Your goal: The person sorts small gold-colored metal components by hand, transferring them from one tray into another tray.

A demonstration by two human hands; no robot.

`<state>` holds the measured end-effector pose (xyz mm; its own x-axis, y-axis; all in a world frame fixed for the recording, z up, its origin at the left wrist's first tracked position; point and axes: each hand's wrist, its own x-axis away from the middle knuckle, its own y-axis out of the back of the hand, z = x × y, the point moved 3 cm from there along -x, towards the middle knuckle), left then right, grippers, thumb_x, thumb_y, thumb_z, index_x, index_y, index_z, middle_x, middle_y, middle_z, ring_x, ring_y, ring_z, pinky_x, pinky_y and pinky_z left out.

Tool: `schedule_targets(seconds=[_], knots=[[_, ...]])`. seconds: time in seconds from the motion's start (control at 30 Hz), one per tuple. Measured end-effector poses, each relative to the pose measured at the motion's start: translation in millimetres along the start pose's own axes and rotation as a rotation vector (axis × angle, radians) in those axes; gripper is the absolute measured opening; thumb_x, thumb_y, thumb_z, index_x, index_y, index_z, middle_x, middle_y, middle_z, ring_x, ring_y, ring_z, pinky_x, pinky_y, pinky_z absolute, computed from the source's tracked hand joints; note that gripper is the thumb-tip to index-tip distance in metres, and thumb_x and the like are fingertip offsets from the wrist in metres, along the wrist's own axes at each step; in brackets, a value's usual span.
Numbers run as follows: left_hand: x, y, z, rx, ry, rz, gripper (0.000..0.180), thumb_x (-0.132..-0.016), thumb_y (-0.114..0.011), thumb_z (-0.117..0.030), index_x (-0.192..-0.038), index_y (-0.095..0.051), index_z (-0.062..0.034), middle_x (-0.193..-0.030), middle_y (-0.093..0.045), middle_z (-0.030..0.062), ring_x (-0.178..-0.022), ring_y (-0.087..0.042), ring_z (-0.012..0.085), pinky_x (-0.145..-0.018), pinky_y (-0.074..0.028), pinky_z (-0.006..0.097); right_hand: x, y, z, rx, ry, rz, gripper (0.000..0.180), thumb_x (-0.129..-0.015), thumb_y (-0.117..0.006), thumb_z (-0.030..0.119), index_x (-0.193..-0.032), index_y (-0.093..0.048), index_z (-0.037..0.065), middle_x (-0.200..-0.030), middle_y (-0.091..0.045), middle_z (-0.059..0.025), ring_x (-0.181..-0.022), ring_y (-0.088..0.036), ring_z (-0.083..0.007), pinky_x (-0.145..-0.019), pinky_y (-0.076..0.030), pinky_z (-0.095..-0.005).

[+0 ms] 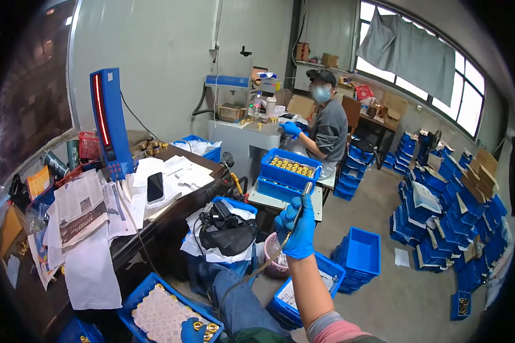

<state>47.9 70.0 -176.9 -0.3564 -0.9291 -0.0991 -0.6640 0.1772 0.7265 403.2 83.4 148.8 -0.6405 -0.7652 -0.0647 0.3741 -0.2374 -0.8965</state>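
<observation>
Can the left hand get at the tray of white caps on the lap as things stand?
Probably yes. The left hand sits at the near edge of the blue tray, holding small brass rings, and nothing lies between it and the white caps. Its grip is occupied, though.

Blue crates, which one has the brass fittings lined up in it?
The blue crate stacked on the small table beside the seated person; rows of brass fittings fill it. The floor crate nearby looks empty.
</observation>
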Motion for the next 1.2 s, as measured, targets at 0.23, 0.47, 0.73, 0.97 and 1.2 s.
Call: schedule_targets(seconds=[0.23,0.47,0.73,0.97,1.2], knots=[[-7,10,-21,0.027,0.226,0.051,0.037,-0.065,-0.072,-0.025,-0.094,-0.058,-0.0074,-0.088,-0.054,0.0175,-0.080,-0.054,0.0338,-0.071,-0.045,0.039,-15,0,19,-0.009,0.099,0.128,0.033,-0.093,-0.037,0.035,-0.069,-0.047,0.015,-0.046,-0.043,0.0033,-0.032,-0.033,-0.0072,-0.036,-0.026,-0.0228],[-4,7,-15,0.003,0.224,0.056,0.035,-0.066,-0.070,-0.024,-0.095,-0.060,-0.0078,-0.088,-0.054,0.0175,-0.081,-0.056,0.0335,-0.072,-0.046,0.038,-8,-2,11,-0.025,0.077,0.133,0.035,-0.093,-0.036,0.037,-0.069,-0.047,0.014,-0.046,-0.044,0.0018,-0.032,-0.033,-0.0077,-0.036,-0.027,-0.0245],[-6,8,-18,0.013,0.245,0.074,0.036,-0.066,-0.071,-0.026,-0.095,-0.058,-0.0107,-0.091,-0.053,0.0170,-0.083,-0.054,0.0352,-0.073,-0.044,0.040,63,51,-81,0.124,-0.304,-0.055,0.035,-0.091,-0.040,0.039,-0.068,-0.047,0.015,-0.043,-0.043,0.0011,-0.032,-0.037,-0.0101,-0.033,-0.027,-0.0236],[-3,8,-21,0.042,0.228,0.063,0.037,-0.065,-0.071,-0.027,-0.095,-0.058,-0.0093,-0.090,-0.053,0.0175,-0.082,-0.054,0.0352,-0.073,-0.044,0.040,52,65,-68,0.214,-0.299,-0.223,0.034,-0.090,-0.041,0.040,-0.068,-0.048,0.016,-0.042,-0.043,0.0001,-0.030,-0.036,-0.0105,-0.031,-0.028,-0.0214],[-9,15,-27,0.050,0.243,0.102,0.033,-0.066,-0.070,-0.022,-0.094,-0.058,-0.0066,-0.089,-0.053,0.0165,-0.083,-0.055,0.0331,-0.073,-0.045,0.039,-2,5,25,0.173,0.164,0.192,0.033,-0.092,-0.041,0.037,-0.066,-0.047,0.017,-0.045,-0.039,0.0027,-0.035,-0.035,-0.0081,-0.035,-0.025,-0.0244]])
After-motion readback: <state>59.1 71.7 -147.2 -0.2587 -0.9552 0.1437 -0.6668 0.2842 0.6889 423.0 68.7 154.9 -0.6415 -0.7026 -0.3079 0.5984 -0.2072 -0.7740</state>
